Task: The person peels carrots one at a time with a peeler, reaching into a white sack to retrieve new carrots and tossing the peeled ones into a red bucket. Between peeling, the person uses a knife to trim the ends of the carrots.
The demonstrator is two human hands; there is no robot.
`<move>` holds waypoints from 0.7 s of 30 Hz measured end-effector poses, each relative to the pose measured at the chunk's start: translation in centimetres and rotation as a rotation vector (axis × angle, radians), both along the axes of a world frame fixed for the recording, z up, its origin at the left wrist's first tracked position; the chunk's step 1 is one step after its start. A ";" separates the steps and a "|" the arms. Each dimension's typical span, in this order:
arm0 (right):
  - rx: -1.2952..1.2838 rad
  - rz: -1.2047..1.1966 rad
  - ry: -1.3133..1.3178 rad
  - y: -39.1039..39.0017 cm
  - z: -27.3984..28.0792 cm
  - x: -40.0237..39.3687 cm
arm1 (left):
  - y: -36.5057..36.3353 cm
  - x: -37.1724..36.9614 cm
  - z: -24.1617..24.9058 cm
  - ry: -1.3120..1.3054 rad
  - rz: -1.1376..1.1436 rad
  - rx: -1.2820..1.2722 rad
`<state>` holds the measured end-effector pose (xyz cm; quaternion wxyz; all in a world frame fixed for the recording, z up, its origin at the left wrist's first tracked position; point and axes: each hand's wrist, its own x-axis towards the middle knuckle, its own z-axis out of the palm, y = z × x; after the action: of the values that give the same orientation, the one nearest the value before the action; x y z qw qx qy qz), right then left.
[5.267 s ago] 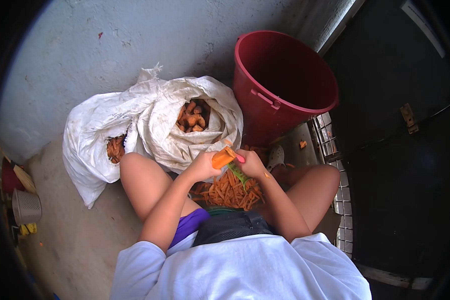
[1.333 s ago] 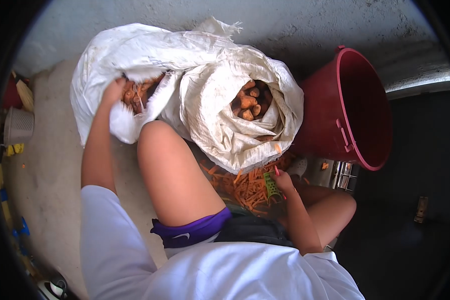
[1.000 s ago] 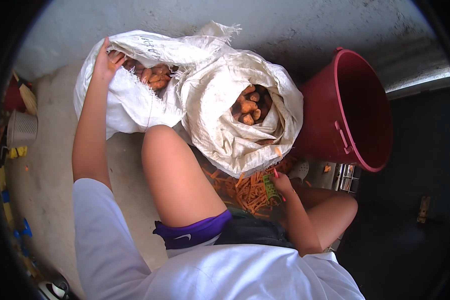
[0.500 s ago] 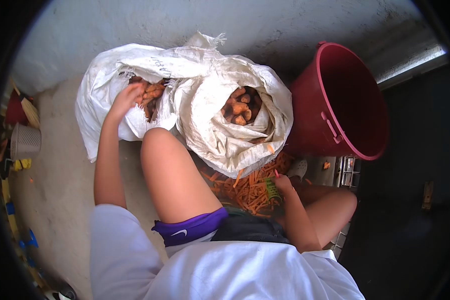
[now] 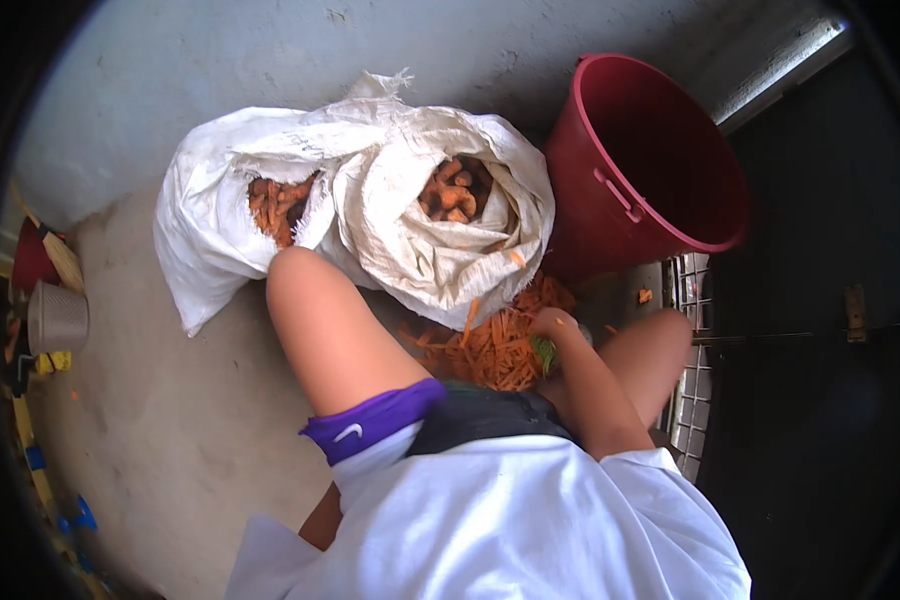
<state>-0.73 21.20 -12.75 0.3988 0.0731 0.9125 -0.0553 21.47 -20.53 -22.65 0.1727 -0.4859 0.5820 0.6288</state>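
Though it's blurred, the green tool (image 5: 543,352) seems in the right grip (image 5: 551,323).

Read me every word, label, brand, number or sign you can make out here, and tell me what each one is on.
No words or numbers can be read.
Purple shorts: a white swoosh logo, with no lettering.
Left white sack: any markings on its folds are too blurred to read.
Green tool in the right hand: partly hidden, no text legible.
Red bucket: no lettering visible.
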 end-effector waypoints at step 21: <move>-0.374 0.506 -0.447 -7.1 3.5 -10.3 | -6.3 -2.2 2.7 -0.162 0.075 -0.146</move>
<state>-10.99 14.07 -9.28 0.5955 -0.2181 0.7663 -0.1034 19.26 -26.80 -19.95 0.1596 -0.5679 0.5918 0.5494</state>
